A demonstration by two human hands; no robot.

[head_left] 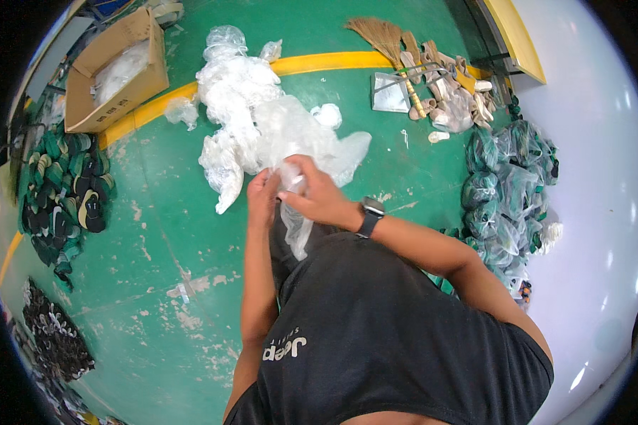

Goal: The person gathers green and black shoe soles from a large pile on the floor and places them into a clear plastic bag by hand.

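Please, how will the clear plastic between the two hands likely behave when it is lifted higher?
The plastic is probably floppy, because its lower end hangs in loose folds below the right hand. It is likely light, since it looks thin and see-through. It may be slippery, as it looks shiny.

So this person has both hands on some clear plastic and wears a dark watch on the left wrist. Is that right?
Not quite: the head view shows the dark watch on the right wrist, not the left. The left hand and right hand are indeed both on clear plastic.
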